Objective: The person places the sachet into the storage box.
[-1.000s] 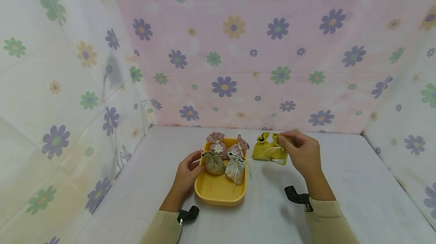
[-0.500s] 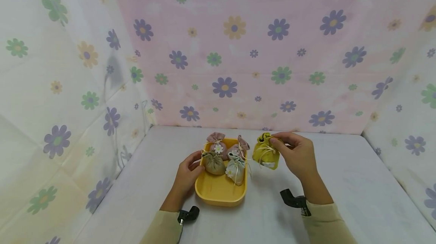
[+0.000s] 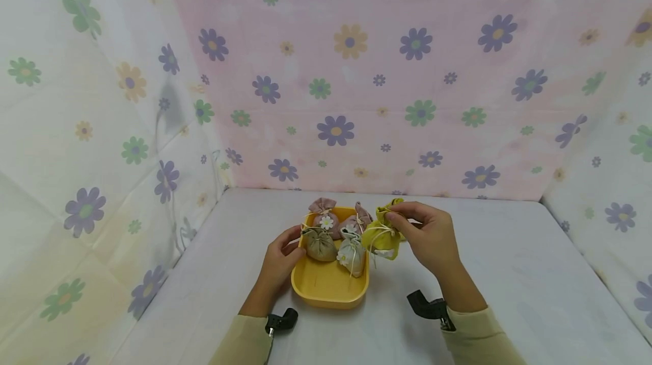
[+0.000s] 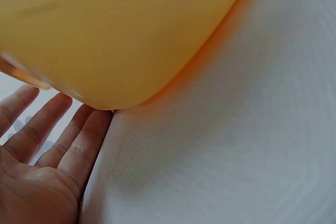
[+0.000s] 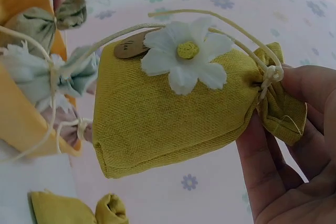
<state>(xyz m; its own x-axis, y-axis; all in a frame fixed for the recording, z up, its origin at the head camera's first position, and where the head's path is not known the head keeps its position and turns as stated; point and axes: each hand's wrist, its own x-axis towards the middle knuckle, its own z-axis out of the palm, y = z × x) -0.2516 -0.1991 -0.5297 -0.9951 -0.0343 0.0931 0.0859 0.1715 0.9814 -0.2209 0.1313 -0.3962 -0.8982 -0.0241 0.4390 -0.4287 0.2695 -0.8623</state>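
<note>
My right hand (image 3: 433, 235) pinches the gathered neck of a mustard-yellow drawstring pouch (image 3: 381, 237). The pouch hangs by the right rim of a yellow tray (image 3: 331, 294). In the right wrist view the held pouch (image 5: 173, 114) bears a white cloth flower and a small brown tag. A second yellow pouch (image 5: 68, 209) lies beyond it, mostly hidden in the head view. My left hand (image 3: 279, 257) holds the tray's left rim, its fingers against the outer wall in the left wrist view. The tray holds an olive pouch (image 3: 321, 245), a pale mint pouch (image 3: 351, 254) and two pink pouches (image 3: 325, 212).
A white cloth covers the table (image 3: 244, 218). Flower-print curtains (image 3: 377, 99) rise at the back and on both sides. Black wrist mounts (image 3: 428, 305) stick out from both forearms. Loose cords trail from the pouches near the tray's right rim.
My right hand has moved left with the yellow pouch, bringing it from beside the other yellow pouch to the tray's right rim. My left hand and the tray have stayed in place.
</note>
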